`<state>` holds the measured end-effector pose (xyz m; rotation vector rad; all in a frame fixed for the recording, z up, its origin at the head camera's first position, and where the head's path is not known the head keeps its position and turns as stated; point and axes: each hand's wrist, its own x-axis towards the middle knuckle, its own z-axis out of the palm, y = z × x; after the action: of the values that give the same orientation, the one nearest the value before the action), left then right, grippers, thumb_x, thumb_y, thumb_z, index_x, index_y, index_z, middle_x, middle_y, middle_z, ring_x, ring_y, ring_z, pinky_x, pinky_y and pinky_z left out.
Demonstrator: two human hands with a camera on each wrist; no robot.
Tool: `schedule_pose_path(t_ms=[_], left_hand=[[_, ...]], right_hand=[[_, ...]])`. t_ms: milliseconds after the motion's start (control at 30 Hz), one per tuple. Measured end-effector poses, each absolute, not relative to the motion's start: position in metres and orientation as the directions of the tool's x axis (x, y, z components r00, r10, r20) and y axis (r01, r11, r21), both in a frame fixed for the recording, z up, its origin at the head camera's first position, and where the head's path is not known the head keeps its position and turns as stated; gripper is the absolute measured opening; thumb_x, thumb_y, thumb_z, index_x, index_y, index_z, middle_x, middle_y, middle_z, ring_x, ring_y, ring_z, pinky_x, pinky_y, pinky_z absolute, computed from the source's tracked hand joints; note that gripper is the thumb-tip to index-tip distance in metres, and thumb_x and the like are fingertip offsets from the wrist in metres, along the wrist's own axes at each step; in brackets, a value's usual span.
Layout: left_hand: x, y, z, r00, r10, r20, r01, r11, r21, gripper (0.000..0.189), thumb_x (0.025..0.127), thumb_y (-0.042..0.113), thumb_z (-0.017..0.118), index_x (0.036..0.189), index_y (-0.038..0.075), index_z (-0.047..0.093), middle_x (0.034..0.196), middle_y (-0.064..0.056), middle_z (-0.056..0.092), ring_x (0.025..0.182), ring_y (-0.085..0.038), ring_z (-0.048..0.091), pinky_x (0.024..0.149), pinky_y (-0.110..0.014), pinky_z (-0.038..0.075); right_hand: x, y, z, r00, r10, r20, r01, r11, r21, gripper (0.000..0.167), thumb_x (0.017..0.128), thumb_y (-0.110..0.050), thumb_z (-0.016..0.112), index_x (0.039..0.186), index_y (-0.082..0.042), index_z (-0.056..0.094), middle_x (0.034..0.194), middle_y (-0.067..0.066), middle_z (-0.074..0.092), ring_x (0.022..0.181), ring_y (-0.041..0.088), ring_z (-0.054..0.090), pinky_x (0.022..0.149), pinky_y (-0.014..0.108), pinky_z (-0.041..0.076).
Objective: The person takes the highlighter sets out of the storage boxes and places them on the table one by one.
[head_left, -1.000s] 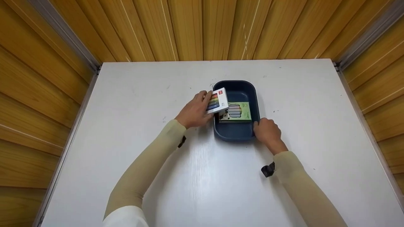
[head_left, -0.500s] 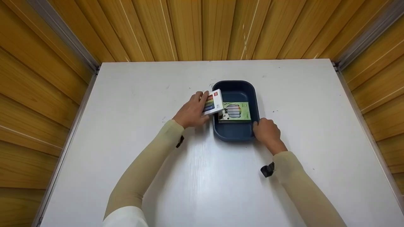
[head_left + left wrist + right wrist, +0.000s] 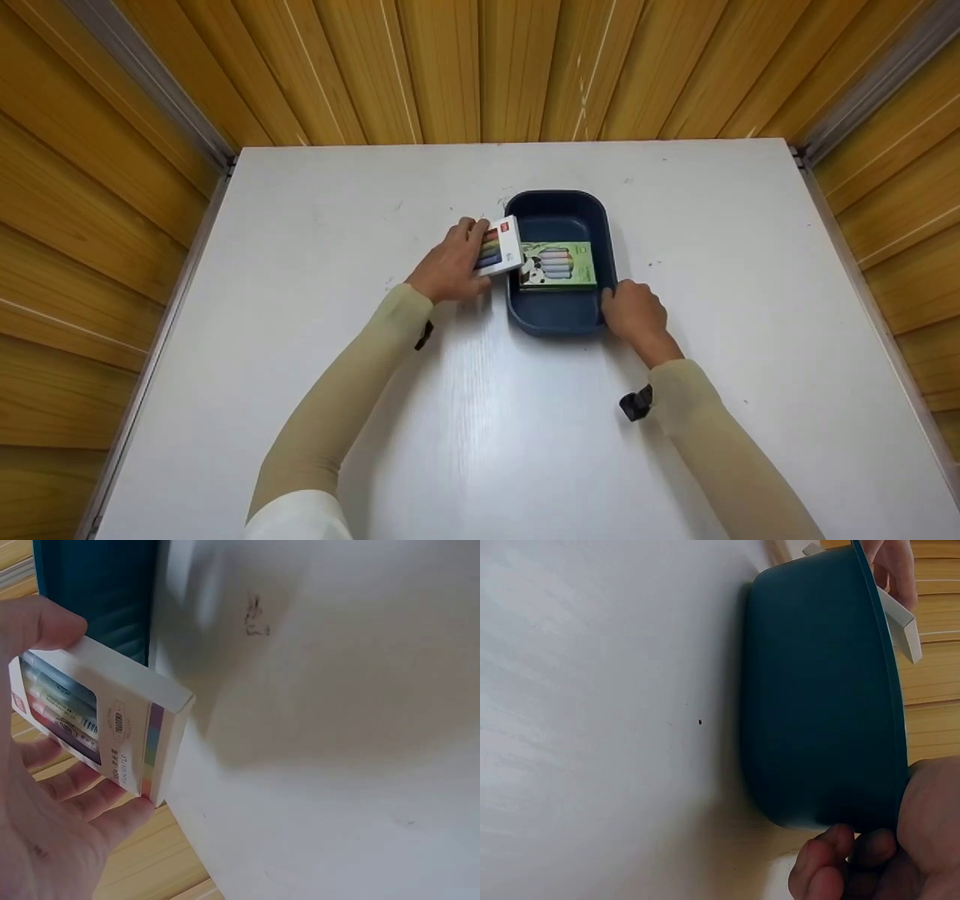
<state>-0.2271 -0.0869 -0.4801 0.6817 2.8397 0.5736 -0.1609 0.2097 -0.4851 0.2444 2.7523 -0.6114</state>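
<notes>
My left hand (image 3: 450,264) pinches a white box of coloured markers (image 3: 499,246) between thumb and fingers, its window showing a rainbow row. The box is tilted and overlaps the left rim of a dark blue plastic bin (image 3: 555,313) in the head view. A wall of the bin and the marker box (image 3: 97,709) also show in the left wrist view. At the bin's near right corner my right hand (image 3: 637,311) grips the rim, with fingers (image 3: 817,866) curled under the outside. Inside the bin lies a flat green box (image 3: 559,266) with a panda and pale markers printed on it.
The bin stands on a white table (image 3: 420,442) with small dark marks. Yellow wood-look panels (image 3: 480,71) enclose its back and sides. A black wrist camera (image 3: 636,405) sits on the right sleeve.
The left hand has moved left with the marker box, drawing it back from over the bin and uncovering the panda print on the green box. The right hand and the bin have stayed put.
</notes>
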Motion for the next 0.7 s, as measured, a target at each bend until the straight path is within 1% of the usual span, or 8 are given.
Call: schedule_pose_path(t_ms=[367, 567, 700], left_hand=[[-0.2286, -0.0930, -0.4807, -0.880, 0.473, -0.051, 0.413, 0.811, 0.414, 0.086, 0.077, 0.031, 0.069, 0.147, 0.013, 0.023, 0.138, -0.010, 0.034, 0.119, -0.024, 0.043, 0.099, -0.041, 0.047], [-0.2291, -0.0958, -0.4823, -0.878, 0.476, -0.050, 0.416, 0.811, 0.411, 0.082, 0.077, 0.027, 0.067, 0.145, 0.013, 0.024, 0.137, -0.010, 0.035, 0.118, -0.025, 0.043, 0.096, -0.041, 0.047], [-0.2294, -0.0966, -0.4826, -0.883, 0.465, -0.060, 0.405, 0.821, 0.403, 0.082, 0.076, 0.027, 0.067, 0.145, 0.012, 0.025, 0.140, -0.010, 0.033, 0.119, -0.025, 0.043, 0.097, -0.042, 0.047]], right_hand=[[-0.1607, 0.2089, -0.4834, -0.935, 0.099, -0.340, 0.238, 0.887, -0.397, 0.040, 0.101, -0.026, 0.037, 0.098, 0.005, 0.062, 0.085, 0.017, 0.062, 0.070, 0.025, 0.056, 0.058, 0.034, 0.041], [-0.1599, 0.2084, -0.4831, -0.938, 0.105, -0.330, 0.233, 0.896, -0.377, 0.042, 0.101, -0.027, 0.037, 0.103, 0.008, 0.061, 0.097, 0.025, 0.066, 0.077, 0.029, 0.060, 0.063, 0.042, 0.048], [-0.1596, 0.2086, -0.4833, -0.937, 0.110, -0.331, 0.237, 0.897, -0.374, 0.043, 0.101, -0.027, 0.037, 0.106, 0.009, 0.060, 0.102, 0.028, 0.065, 0.083, 0.033, 0.062, 0.068, 0.046, 0.049]])
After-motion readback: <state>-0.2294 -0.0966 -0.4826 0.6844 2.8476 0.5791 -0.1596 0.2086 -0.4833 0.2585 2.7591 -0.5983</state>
